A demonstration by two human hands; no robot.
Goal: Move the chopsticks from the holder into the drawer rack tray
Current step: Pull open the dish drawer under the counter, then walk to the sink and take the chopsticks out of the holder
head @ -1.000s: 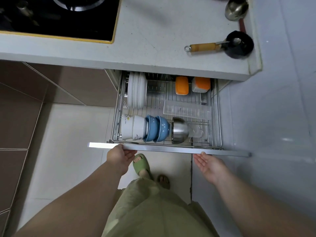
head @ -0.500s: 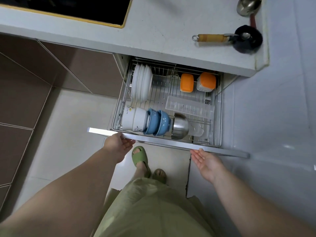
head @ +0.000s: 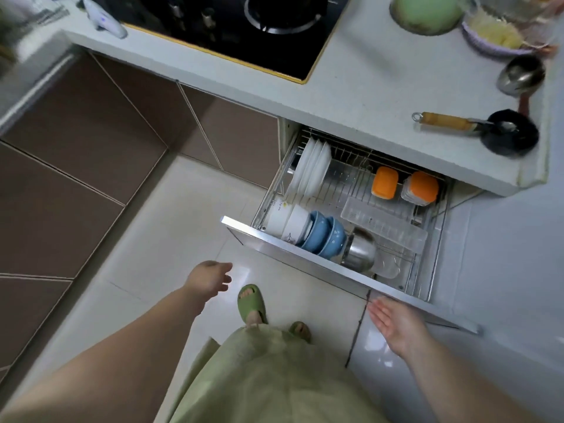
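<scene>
With both palms spread and empty, left hand (head: 210,277) apart from drawer front (head: 345,271), right hand (head: 393,323) just below it. Clear tray (head: 383,225) inside pulled-out rack (head: 351,178). Chopsticks, holder: cannot tell where.
</scene>
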